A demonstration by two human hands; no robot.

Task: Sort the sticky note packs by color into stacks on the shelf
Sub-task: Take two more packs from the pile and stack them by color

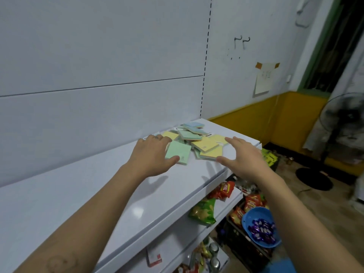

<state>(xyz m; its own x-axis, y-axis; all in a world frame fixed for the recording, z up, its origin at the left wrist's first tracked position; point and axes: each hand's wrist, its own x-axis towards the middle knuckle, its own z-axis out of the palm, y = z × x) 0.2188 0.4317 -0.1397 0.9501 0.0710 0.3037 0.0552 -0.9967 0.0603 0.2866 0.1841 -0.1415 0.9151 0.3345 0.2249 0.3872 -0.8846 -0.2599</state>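
A loose pile of sticky note packs (pixel 199 141) lies at the far right end of the white shelf (pixel 110 186): yellow, green and blue ones mixed. My left hand (pixel 152 156) grips a green pack (pixel 178 152) at the pile's near left, thumb on its front edge and fingers over its far side. My right hand (pixel 243 157) hovers with fingers spread just right of the yellow packs (pixel 208 147), holding nothing. Blue packs (pixel 194 126) sit on top at the back.
The shelf's top stretches bare toward me on the left. Lower shelves hold snack bags (pixel 202 210) and cans. A blue bowl of wrapped candies (pixel 261 227) sits below right. A standing fan (pixel 342 123) is by the right wall.
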